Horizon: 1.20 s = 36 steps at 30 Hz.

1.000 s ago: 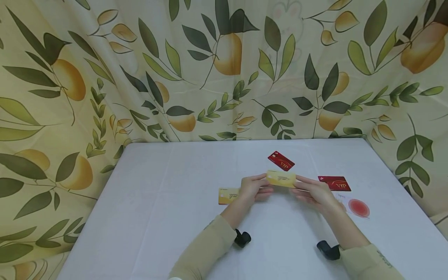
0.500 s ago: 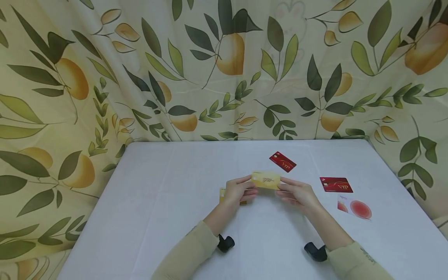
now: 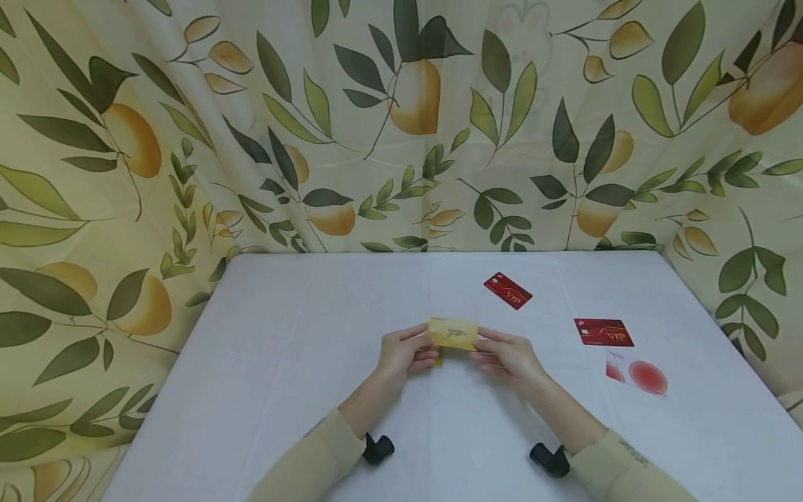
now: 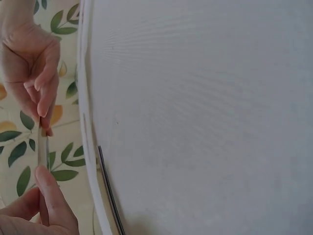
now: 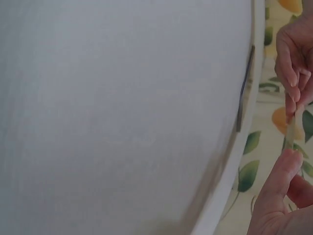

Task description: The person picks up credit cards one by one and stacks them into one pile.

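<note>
A yellow card [image 3: 453,333] is held up above the table between my two hands. My left hand [image 3: 401,355] pinches its left end, and my right hand [image 3: 509,357] pinches the right end. Both wrist views show the card nearly edge-on, its narrow side [image 4: 43,152] spanning from one hand's fingertips to the other's. A second yellow card [image 3: 437,360] lies on the table below, mostly hidden behind the left hand and the held card.
One red VIP card [image 3: 507,291] lies tilted at the back; another red VIP card [image 3: 604,332] lies to the right. Just below that one is a white card with a pink-red circle [image 3: 647,376]. A white cloth covers the table [image 3: 282,314], with a patterned curtain [image 3: 401,160] behind.
Both hands have moved left together with the yellow card, and slightly towards me in the last half second. The left hand now covers most of the second yellow card. Cards on the table stay put.
</note>
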### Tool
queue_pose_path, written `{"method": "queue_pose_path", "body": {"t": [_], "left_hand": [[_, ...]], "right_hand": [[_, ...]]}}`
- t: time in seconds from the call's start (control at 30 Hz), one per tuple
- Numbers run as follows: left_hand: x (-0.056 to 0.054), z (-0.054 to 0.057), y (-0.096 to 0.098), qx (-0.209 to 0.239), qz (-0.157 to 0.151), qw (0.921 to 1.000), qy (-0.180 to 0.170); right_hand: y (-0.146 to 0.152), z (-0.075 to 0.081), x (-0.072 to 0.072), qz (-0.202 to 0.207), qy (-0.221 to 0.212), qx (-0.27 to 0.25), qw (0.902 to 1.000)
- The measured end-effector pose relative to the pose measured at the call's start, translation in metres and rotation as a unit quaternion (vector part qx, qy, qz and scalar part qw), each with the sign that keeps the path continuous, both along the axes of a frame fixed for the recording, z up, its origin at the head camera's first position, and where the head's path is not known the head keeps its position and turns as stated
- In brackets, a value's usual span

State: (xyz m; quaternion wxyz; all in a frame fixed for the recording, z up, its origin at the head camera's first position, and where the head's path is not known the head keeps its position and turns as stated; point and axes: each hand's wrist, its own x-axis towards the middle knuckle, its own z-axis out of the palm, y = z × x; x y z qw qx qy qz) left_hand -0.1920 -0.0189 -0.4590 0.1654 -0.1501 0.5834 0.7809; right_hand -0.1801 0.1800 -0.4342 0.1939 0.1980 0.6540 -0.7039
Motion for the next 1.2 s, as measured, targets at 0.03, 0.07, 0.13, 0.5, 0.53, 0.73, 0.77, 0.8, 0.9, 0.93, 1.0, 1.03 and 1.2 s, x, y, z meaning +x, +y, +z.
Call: {"method": "queue_pose_path", "body": {"t": [0.03, 0.07, 0.13, 0.5, 0.53, 0.73, 0.77, 0.8, 0.9, 0.93, 1.0, 1.03, 1.2], "left_hand": [[0.001, -0.001, -0.002, 0.000, 0.002, 1.0000, 0.001], [0.002, -0.002, -0.003, -0.001, 0.004, 1.0000, -0.001], [0.003, -0.004, -0.006, -0.005, 0.005, 1.0000, -0.003], [0.009, -0.010, -0.025, -0.021, 0.021, 0.9995, -0.012], [0.010, -0.010, -0.027, -0.020, 0.021, 0.9995, -0.013], [0.012, -0.011, -0.038, -0.028, 0.024, 0.9990, -0.026], [0.012, -0.011, -0.039, -0.031, 0.024, 0.9988, -0.028], [0.012, -0.011, -0.041, -0.035, 0.024, 0.9987, -0.030], [0.013, -0.011, -0.044, -0.047, 0.021, 0.9981, -0.035], [0.013, -0.011, -0.045, -0.049, 0.020, 0.9980, -0.036], [0.014, -0.011, -0.047, -0.053, 0.019, 0.9977, -0.038], [0.014, -0.011, -0.048, -0.054, 0.019, 0.9976, -0.039], [0.014, -0.012, -0.052, -0.061, 0.018, 0.9971, -0.041]], "right_hand": [[-0.002, 0.000, 0.000, 0.003, 0.001, -0.001, 1.0000], [-0.004, -0.001, 0.001, 0.005, 0.000, -0.001, 1.0000], [-0.007, -0.002, 0.001, 0.001, 0.000, 0.001, 1.0000], [-0.031, -0.012, -0.001, 0.003, -0.008, 0.030, 0.9995], [-0.033, -0.013, -0.002, 0.002, -0.011, 0.029, 0.9995], [-0.043, -0.016, -0.002, 0.012, -0.019, 0.031, 0.9993], [-0.044, -0.017, -0.002, 0.015, -0.020, 0.034, 0.9991], [-0.046, -0.017, -0.002, 0.021, -0.020, 0.036, 0.9989], [-0.050, -0.019, -0.003, 0.023, -0.024, 0.044, 0.9985], [-0.051, -0.020, -0.004, 0.023, -0.024, 0.046, 0.9984], [-0.053, -0.021, -0.005, 0.028, -0.025, 0.050, 0.9980], [-0.053, -0.021, -0.005, 0.030, -0.026, 0.052, 0.9979], [-0.056, -0.021, -0.006, 0.046, -0.025, 0.056, 0.9971]]}}
